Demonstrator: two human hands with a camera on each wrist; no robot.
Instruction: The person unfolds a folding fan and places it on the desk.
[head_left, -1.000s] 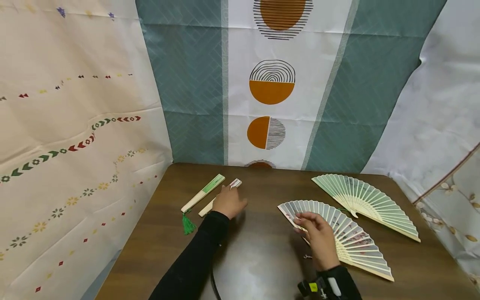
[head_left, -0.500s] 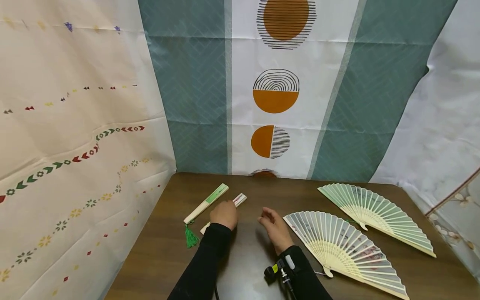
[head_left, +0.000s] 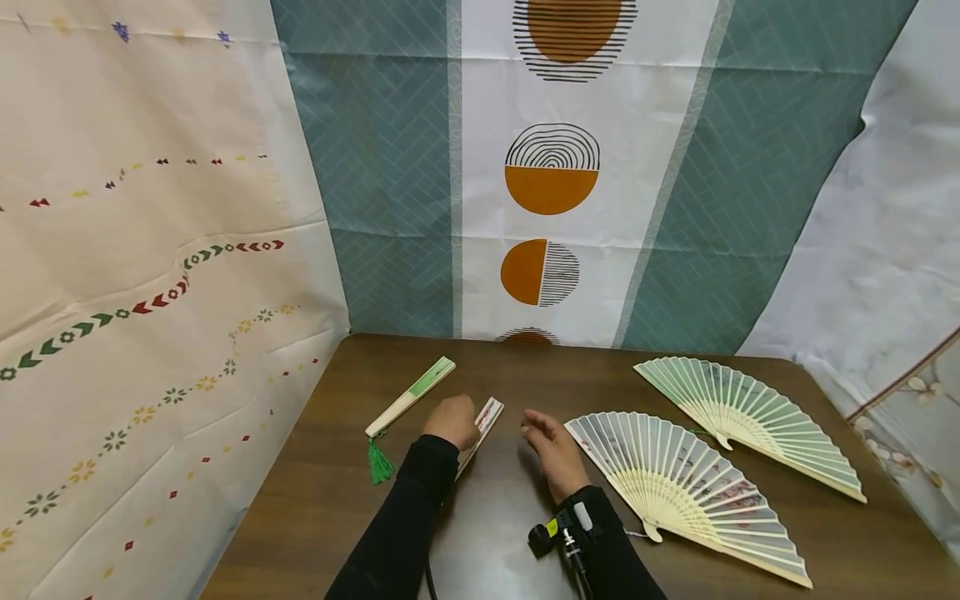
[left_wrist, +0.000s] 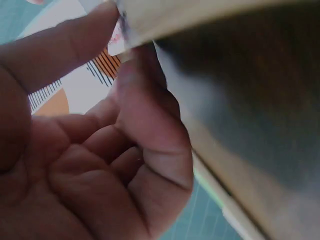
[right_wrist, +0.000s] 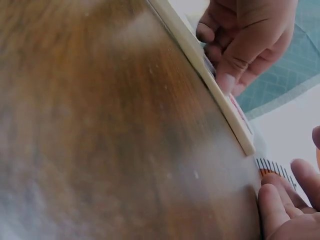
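- Hanging cloth (head_left: 390,167), teal and white with orange and black printed circles, beyond both hands
- Cream cloth (head_left: 150,100), printed with small coloured motifs, well to the left of the left hand
- Brown table (head_left: 551,379), beneath both hands, its surface reflecting light between the forearms
- Open white fan (head_left: 697,492), spread on the table just to the right of the right hand, with a flower-like print
- Open green fan (head_left: 750,412), spread farther to the right of the right hand and beyond the white one, the two lying near each other
- Left hand (head_left: 452,422), thumb and fingers pinching the folded white fan, as both wrist views confirm
- Right hand (head_left: 555,454), fingers loosely bent and gripping nothing, between the folded white fan and the open white fan
- Folded white fan (head_left: 487,421), red print on its side, in the left hand's pinch and projecting to its right; whether it touches the table cannot be told
- Folded green fan (head_left: 408,398), lying slantwise to the left of the left hand, apart from it
- Small black camera (head_left: 540,540), on the right hand's wrist
- Green tassel (head_left: 380,462), at the near end of the folded green fan, to the left of the left hand's wrist
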